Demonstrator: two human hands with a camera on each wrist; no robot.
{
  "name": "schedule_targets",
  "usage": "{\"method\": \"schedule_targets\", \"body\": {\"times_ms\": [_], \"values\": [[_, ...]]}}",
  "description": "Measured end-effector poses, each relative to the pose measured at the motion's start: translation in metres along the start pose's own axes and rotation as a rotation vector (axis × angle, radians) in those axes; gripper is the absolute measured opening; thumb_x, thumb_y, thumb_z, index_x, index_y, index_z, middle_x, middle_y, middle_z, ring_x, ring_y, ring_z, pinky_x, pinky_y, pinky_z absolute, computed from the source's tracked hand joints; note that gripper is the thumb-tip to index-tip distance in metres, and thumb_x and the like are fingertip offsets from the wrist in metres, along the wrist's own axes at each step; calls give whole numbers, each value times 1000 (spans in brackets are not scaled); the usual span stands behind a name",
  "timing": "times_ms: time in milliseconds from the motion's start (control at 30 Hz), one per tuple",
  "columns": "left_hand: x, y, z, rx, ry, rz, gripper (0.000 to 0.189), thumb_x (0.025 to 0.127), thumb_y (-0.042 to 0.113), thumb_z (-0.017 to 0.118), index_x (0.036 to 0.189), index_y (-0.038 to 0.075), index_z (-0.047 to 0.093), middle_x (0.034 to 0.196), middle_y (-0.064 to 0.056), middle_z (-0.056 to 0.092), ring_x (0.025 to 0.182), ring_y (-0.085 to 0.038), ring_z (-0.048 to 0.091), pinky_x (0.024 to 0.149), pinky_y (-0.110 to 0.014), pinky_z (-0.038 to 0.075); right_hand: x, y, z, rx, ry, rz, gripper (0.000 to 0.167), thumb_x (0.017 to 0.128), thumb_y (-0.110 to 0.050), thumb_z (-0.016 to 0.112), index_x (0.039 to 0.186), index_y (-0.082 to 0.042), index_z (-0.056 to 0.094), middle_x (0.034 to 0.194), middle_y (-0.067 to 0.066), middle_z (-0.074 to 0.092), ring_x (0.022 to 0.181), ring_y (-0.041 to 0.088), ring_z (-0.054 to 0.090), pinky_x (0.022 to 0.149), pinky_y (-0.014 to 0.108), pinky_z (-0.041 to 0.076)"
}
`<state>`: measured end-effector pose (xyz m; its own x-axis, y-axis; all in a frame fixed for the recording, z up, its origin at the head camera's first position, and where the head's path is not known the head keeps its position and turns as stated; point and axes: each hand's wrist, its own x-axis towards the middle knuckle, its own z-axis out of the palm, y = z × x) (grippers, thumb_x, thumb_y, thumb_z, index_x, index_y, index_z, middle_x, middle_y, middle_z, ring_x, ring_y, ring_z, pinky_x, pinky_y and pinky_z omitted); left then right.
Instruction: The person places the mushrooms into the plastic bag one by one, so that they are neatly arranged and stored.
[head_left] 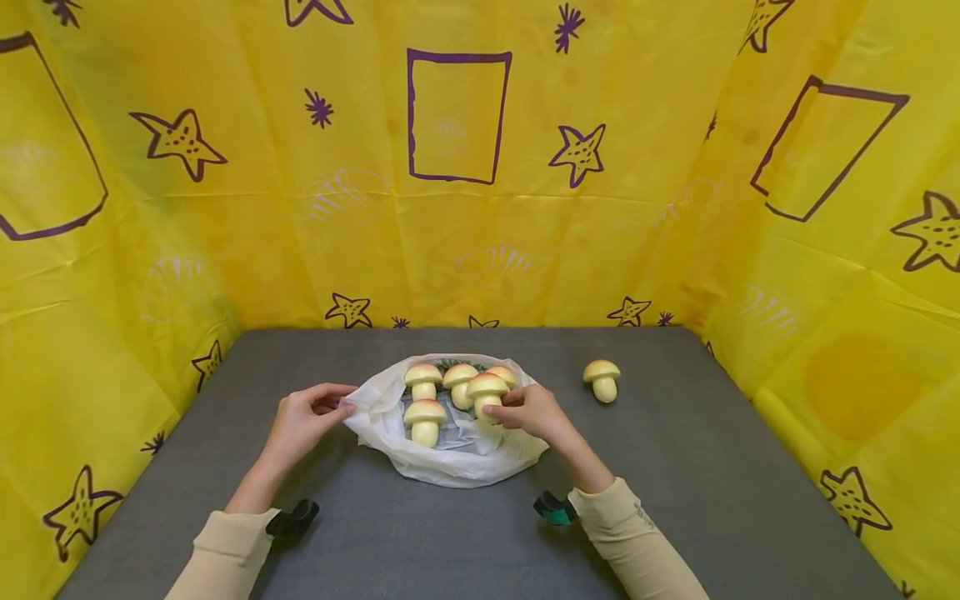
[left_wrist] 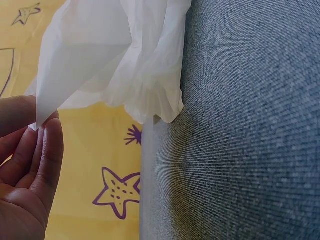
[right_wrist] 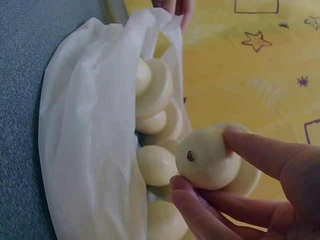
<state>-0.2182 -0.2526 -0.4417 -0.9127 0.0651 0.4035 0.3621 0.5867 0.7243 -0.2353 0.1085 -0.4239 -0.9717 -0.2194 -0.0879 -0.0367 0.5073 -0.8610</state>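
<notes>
A white, thin-walled bag lies with its mouth spread wide, and several pale yellow toy mushrooms with orange-tinged caps sit in it. My left hand pinches the bag's left rim between thumb and fingers; the left wrist view shows a pointed corner of the white bag in that pinch. At the bag's right side my right hand holds one mushroom by its stem, over the mouth. Seen from the right wrist, the held mushroom shows a dark spot on its stem end.
One more mushroom lies on the grey table, right of the bag. Something green shows at the bag's far rim. A yellow patterned curtain encloses the table at the back and sides.
</notes>
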Motion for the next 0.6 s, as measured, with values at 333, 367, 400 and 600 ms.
{"method": "schedule_targets", "body": {"times_ms": [333,367,400,600], "values": [[0,0,0,-11,-2,1,26,78,19,78,102,10,73,87,-7,70,69,-7,59,60,-15,50,3,0,13,-37,-14,-26,33,80,-35,75,83,-2,71,78,7,72,71,22,71,64,35,56],[0,0,0,-11,-1,2,26,78,19,78,102,10,73,87,-7,70,69,-6,59,60,-15,50,3,0,14,-47,-16,-24,32,80,-35,75,82,-3,71,77,6,72,70,21,70,62,33,55],[0,1,0,-11,-1,2,26,78,19,78,102,10,73,87,-7,70,69,-6,59,60,-15,50,3,0,16,-58,-17,-24,32,80,-36,75,80,-4,71,75,6,71,69,20,70,60,30,54],[-1,0,0,-19,5,9,26,78,16,78,102,9,73,87,-7,71,69,-8,60,60,-14,50,6,2,24,-82,-31,-19,32,80,-36,75,74,-5,71,68,4,69,64,15,68,54,23,49]]}}
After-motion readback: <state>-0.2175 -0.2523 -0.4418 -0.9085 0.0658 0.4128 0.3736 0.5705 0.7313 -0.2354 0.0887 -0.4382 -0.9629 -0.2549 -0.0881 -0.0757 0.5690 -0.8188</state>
